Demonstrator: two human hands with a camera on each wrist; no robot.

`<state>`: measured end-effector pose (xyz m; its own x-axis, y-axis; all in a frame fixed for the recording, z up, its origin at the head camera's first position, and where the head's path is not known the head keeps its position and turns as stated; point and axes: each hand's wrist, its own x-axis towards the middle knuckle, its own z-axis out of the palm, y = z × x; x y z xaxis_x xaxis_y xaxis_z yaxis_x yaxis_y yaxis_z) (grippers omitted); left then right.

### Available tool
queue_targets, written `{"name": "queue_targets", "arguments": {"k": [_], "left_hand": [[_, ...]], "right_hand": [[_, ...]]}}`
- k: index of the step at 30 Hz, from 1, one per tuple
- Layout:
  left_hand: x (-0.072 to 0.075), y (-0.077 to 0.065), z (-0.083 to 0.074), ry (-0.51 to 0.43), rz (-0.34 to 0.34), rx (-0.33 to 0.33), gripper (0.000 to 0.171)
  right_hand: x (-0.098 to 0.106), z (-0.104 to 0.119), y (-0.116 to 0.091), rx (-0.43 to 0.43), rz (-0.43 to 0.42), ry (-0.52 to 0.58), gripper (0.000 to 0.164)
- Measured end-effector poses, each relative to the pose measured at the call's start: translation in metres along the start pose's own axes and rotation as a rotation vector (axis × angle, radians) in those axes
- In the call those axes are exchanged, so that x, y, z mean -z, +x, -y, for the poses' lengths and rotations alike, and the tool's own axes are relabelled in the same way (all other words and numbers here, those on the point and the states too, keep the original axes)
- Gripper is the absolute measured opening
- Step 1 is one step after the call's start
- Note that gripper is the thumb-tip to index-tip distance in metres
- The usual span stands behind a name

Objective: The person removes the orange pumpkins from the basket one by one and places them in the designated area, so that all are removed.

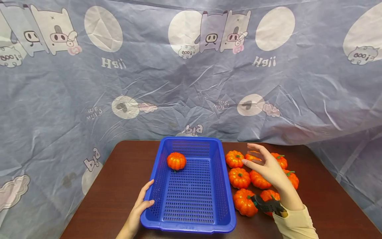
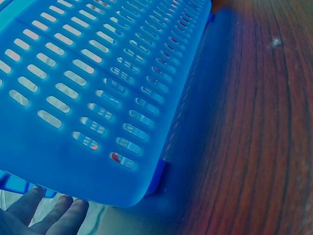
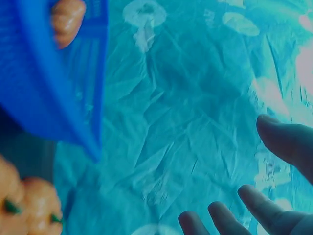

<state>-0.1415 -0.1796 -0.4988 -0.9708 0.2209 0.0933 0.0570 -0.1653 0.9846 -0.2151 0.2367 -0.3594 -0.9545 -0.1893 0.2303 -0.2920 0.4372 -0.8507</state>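
A blue plastic basket (image 1: 188, 186) with slotted walls stands on the table, and one small orange pumpkin (image 1: 176, 161) sits inside near its far left corner. My left hand (image 1: 138, 208) holds the basket's left rim, the thumb over the edge; in the left wrist view its fingers (image 2: 73, 218) show by the basket's edge. To the right of the basket lie several pumpkins (image 1: 239, 178) with green stems. Above them hovers my right hand (image 1: 267, 166), fingers spread and holding nothing; it hides parts of some pumpkins. In the right wrist view the thumb (image 3: 286, 144) stands apart from the fingers.
The dark brown wooden table (image 1: 125, 172) extends to both sides of the basket. A grey-blue cloth (image 1: 191, 83) printed with cartoon pigs hangs behind and around it. A black strap (image 1: 267, 206) circles my right wrist.
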Motion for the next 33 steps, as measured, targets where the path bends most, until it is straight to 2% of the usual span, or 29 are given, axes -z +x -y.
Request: {"name": "queue_targets", "arguments": {"k": [6, 22, 33], "left_hand": [[0.0, 0.0, 0.002, 0.004, 0.001, 0.002, 0.062], [0.002, 0.001, 0.0, 0.016, -0.004, -0.007, 0.063], [0.003, 0.001, 0.001, 0.032, -0.007, -0.003, 0.063]], "right_hand": [[-0.019, 0.022, 0.022, 0.065, 0.021, 0.039, 0.059], [-0.094, 0.049, 0.07, 0.102, 0.124, 0.184, 0.052], [-0.143, 0.049, 0.09, 0.036, 0.181, 0.204, 0.051]]}}
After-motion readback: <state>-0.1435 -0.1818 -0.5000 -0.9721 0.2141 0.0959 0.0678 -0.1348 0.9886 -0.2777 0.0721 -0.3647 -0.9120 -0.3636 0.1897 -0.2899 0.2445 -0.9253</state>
